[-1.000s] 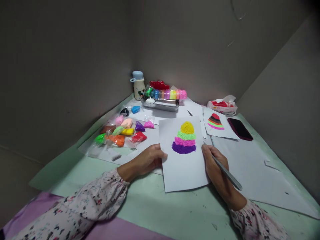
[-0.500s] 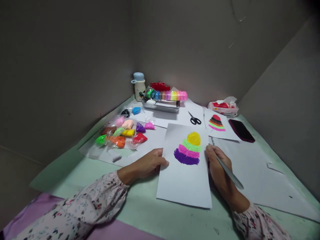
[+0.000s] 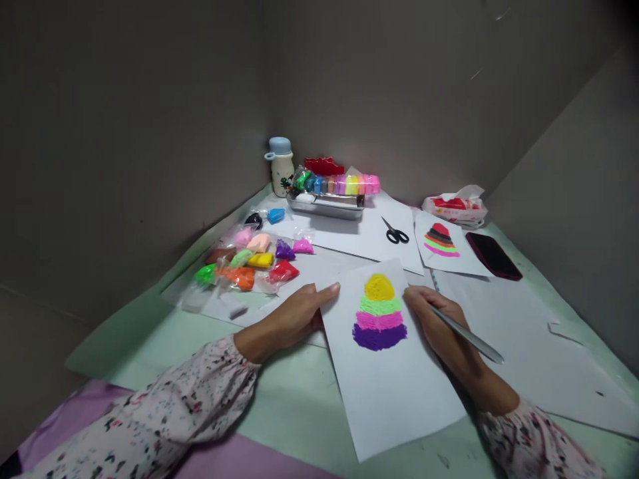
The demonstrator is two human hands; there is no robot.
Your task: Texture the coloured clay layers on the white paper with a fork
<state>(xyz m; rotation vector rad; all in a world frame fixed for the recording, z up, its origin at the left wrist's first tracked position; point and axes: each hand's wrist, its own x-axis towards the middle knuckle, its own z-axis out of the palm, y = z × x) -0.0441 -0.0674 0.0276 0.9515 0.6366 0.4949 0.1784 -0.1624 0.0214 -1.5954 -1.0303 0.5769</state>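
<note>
A white sheet of paper (image 3: 399, 406) is held up between my two hands, tilted over the table. On it is a layered clay shape (image 3: 380, 320), yellow at the top, then light green, pink and purple. My left hand (image 3: 299, 309) grips the sheet's left edge, thumb on top and fingers hidden behind. At the right edge my right hand (image 3: 442, 319) pinches the sheet, and a grey metal modelling tool (image 3: 472, 338) also lies in its grip, its flattened end pointing back towards my wrist. The tool's other end is hidden by the fingers.
Left lie several bags of coloured clay (image 3: 249, 263). Behind are a bottle (image 3: 281, 169), a metal tray (image 3: 327, 209) with a clay pack (image 3: 344, 184), and black scissors (image 3: 395, 233). Right are another layered picture (image 3: 442, 239), a tissue pack (image 3: 455, 207) and a phone (image 3: 494, 255).
The held sheet has turned, its lower edge swinging right and its top shifting left. My left hand has moved up along its edge. The tool stays in my right hand.
</note>
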